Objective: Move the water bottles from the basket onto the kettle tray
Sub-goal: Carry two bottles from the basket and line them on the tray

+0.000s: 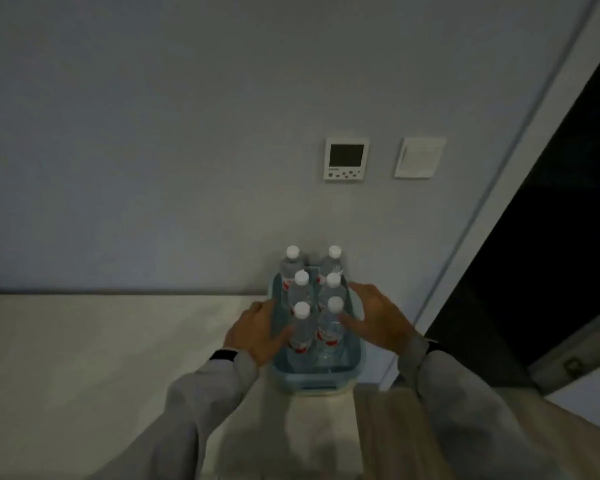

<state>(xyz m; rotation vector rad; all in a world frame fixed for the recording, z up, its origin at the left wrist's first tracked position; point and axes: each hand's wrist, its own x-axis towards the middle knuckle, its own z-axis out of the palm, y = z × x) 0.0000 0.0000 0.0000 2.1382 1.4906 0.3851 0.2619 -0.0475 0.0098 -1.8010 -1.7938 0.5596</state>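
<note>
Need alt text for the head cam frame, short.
Two hands, left hand and right hand, reach around six upright water bottles in a blue basket on a pale counter; a thermostat and switch are on the wall behind.

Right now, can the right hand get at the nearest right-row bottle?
Probably yes. The right hand is already at that bottle, fingers on its side, nothing between them. The basket is open above, so lifting looks unobstructed.

Clear water bottles [300,327] with white caps and red labels; pale blue basket [309,384]; off-white table [101,341]; grey wall [153,133].
</note>
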